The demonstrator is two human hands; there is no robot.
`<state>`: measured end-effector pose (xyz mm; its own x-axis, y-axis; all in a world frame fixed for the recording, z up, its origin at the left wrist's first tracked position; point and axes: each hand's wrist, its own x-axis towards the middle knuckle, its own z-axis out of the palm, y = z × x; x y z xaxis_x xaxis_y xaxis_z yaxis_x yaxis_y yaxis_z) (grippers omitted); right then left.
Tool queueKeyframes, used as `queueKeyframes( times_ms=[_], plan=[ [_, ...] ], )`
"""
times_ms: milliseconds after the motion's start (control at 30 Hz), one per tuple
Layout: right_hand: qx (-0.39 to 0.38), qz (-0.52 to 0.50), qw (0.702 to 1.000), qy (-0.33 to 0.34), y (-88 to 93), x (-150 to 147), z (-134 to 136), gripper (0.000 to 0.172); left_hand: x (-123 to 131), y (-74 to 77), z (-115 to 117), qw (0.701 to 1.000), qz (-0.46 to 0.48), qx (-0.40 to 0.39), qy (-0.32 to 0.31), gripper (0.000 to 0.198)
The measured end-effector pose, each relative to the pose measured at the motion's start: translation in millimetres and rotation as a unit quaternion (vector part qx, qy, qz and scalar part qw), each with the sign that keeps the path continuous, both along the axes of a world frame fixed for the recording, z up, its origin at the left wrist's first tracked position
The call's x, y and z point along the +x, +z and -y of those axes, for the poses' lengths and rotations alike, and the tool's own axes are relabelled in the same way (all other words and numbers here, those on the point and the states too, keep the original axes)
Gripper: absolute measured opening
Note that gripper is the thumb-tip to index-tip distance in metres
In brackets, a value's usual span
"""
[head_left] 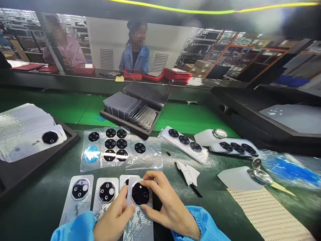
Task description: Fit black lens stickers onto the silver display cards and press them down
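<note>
Both my hands hold a silver phone back cover near the table's front edge. My left hand grips its left side, thumb beside the black octagonal camera lens piece. My right hand curls over the cover's top right, fingertips pressing on the lens piece. Two more silver covers with lens pieces lie to the left, a third partly hidden behind the held one. Clear film sheets carrying black lens pieces lie just beyond.
A black tray of stacked covers sits at left. A tray of dark plates stands behind. Strips of lens pieces, a white cloth with tweezers, a perforated sheet lie right. Two people work across the belt.
</note>
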<state>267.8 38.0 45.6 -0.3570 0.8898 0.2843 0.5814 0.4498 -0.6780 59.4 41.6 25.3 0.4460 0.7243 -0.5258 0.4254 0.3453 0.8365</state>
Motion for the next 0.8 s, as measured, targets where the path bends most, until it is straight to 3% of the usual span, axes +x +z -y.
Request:
queueKeyframes(
  times_ms=[433,667,800],
  plan=[
    [0.000,0.008,1.000,-0.009,3.9,0.6,-1.1,0.045,-2.7,-4.1,-0.4,0.999,0.030,0.001,0.020,0.073],
    [0.011,0.028,1.000,-0.010,9.4,-0.3,-1.1,0.043,4.6,14.4,-5.1,0.999,0.016,0.001,0.029,0.072],
    [0.022,0.039,0.999,-0.013,11.9,-4.4,-0.1,0.046,8.6,14.1,-4.4,0.998,-0.004,0.015,0.064,0.074]
  ],
)
